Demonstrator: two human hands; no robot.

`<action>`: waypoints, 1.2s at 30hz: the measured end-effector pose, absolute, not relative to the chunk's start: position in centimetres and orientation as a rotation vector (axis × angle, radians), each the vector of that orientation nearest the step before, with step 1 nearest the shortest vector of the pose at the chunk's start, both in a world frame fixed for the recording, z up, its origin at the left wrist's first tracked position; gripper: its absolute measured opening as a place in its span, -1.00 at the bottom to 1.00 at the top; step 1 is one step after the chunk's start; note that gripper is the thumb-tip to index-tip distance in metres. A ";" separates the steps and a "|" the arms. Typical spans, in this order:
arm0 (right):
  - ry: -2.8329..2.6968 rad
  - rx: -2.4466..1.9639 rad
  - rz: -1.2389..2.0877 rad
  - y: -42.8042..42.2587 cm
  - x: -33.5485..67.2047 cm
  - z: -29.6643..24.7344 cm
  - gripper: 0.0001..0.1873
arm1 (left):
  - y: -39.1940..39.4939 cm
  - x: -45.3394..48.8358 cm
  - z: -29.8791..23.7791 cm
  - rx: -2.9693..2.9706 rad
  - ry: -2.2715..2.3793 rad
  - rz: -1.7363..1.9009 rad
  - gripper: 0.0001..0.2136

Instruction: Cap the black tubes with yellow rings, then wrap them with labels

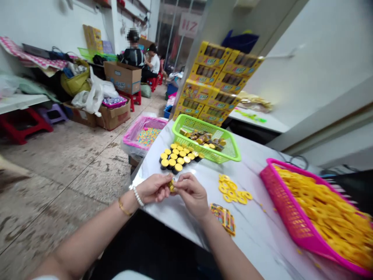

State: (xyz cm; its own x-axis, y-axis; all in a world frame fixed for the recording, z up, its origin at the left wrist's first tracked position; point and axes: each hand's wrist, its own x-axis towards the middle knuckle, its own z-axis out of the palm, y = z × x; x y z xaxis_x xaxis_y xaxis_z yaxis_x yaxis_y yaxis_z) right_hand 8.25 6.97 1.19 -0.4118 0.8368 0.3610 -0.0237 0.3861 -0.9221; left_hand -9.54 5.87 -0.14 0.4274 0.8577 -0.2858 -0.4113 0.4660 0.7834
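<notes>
My left hand point(157, 187) and my right hand point(190, 193) meet over the near edge of the white table. Between them is a small yellow piece point(171, 185), mostly covered by my fingers, so its exact kind is hard to tell. Both hands pinch it, the left from one side and the right from the other. Just beyond stand several dark little jars with yellow lids point(173, 156) in close rows. To the right of my hands lie loose yellow rings point(230, 189) and a small stack of printed colourful cards or labels point(223, 218).
A green basket point(235, 149) holds more jars. At right stands a pink basket point(284, 206) full of yellow rings. Yellow display boxes point(208, 87) are stacked behind. A pink-lined bin point(128, 136) of colourful bits stands left of the table. Two people sit far back.
</notes>
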 end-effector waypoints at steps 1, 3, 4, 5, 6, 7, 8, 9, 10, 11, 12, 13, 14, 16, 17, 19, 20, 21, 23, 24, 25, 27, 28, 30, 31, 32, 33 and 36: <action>-1.703 -0.737 1.134 7.3 8.1 1.6 -0.94 | 5.8 -9.5 -0.2 0.712 0.743 0.876 -0.45; -1.654 -0.760 1.044 9.1 7.8 3.0 -0.89 | 5.8 -9.6 -0.2 0.675 0.738 0.907 -0.43; -1.625 -0.776 0.986 10.6 7.8 4.2 -0.87 | 5.8 -9.6 -0.2 0.658 0.734 0.890 -0.44; -1.594 -0.797 0.933 12.4 8.0 5.6 -0.85 | 5.9 -9.7 -0.2 0.652 0.741 0.885 -0.43; -1.560 -0.836 0.887 14.1 8.4 7.2 -0.83 | 6.0 -9.8 -0.1 0.648 0.745 0.877 -0.43; -1.536 -0.923 0.798 15.7 9.1 8.8 -0.74 | 6.0 -9.8 -0.1 0.657 0.749 0.866 -0.42; -1.573 -0.994 0.691 17.0 10.0 10.2 -0.61 | 6.0 -9.8 0.0 0.667 0.752 0.864 -0.41; -1.638 -1.062 0.555 17.8 11.1 11.2 -0.50 | 5.9 -9.8 0.1 0.678 0.752 0.865 -0.41; -1.697 -1.119 0.420 17.9 12.4 11.8 -0.47 | 5.8 -9.8 0.1 0.690 0.751 0.865 -0.40; -1.770 -1.166 0.309 17.5 13.9 11.8 -0.53 | 5.6 -9.7 0.2 0.704 0.752 0.862 -0.40; -1.834 -1.203 0.209 16.4 15.5 11.2 -0.65 | 5.5 -9.7 0.2 0.724 0.754 0.855 -0.41; -1.893 -1.233 0.135 14.9 17.1 10.2 -0.77 | 5.3 -9.6 0.2 0.748 0.757 0.847 -0.42; -1.954 -1.255 0.088 13.1 18.6 8.9 -0.83 | 5.1 -9.6 0.3 0.777 0.758 0.832 -0.43; -2.041 -1.304 0.058 9.5 21.1 5.7 -0.82 | 4.8 -9.6 0.5 0.843 0.764 0.800 -0.45; -2.082 -1.327 0.046 7.9 22.0 4.1 -0.82 | 4.7 -9.6 0.6 0.877 0.770 0.782 -0.45; -2.141 -1.366 0.039 5.8 22.9 1.5 -0.83 | 4.8 -9.5 0.9 0.935 0.795 0.752 -0.47; -2.162 -1.373 0.035 5.3 23.0 0.6 -0.84 | 4.8 -9.4 1.1 0.962 0.813 0.737 -0.48; -2.174 -1.370 0.027 5.1 22.9 -0.1 -0.86 | 4.9 -9.3 1.3 0.985 0.832 0.726 -0.49; -2.179 -1.344 -0.016 5.3 22.7 -0.8 -0.86 | 4.9 -8.9 1.7 1.019 0.874 0.716 -0.47; -2.181 -1.331 -0.057 5.6 22.6 -0.9 -0.86 | 4.9 -8.7 1.9 1.025 0.900 0.727 -0.46; -2.186 -1.325 -0.108 5.9 22.5 -0.9 -0.85 | 4.7 -8.4 2.1 1.022 0.932 0.753 -0.46; -2.215 -1.325 -0.195 6.2 22.6 -1.0 -0.84 | 4.3 -7.6 2.4 1.010 0.994 0.814 -0.45; -2.235 -1.325 -0.229 6.3 22.6 -1.1 -0.83 | 4.1 -7.2 2.5 1.010 1.018 0.833 -0.45; -2.261 -1.312 -0.282 6.2 22.7 -1.5 -0.82 | 3.7 -6.4 2.7 1.029 1.049 0.846 -0.46; -2.260 -1.298 -0.299 6.2 22.7 -1.7 -0.82 | 3.5 -6.1 2.7 1.044 1.062 0.850 -0.47; -2.251 -1.282 -0.311 6.1 22.6 -1.9 -0.81 | 3.4 -5.8 2.6 1.059 1.075 0.861 -0.50; -2.239 -1.268 -0.322 6.0 22.4 -2.0 -0.81 | 3.3 -5.5 2.6 1.070 1.089 0.875 -0.52; -2.197 -1.246 -0.347 5.7 21.7 -2.0 -0.81 | 3.2 -4.8 2.2 1.087 1.125 0.899 -0.60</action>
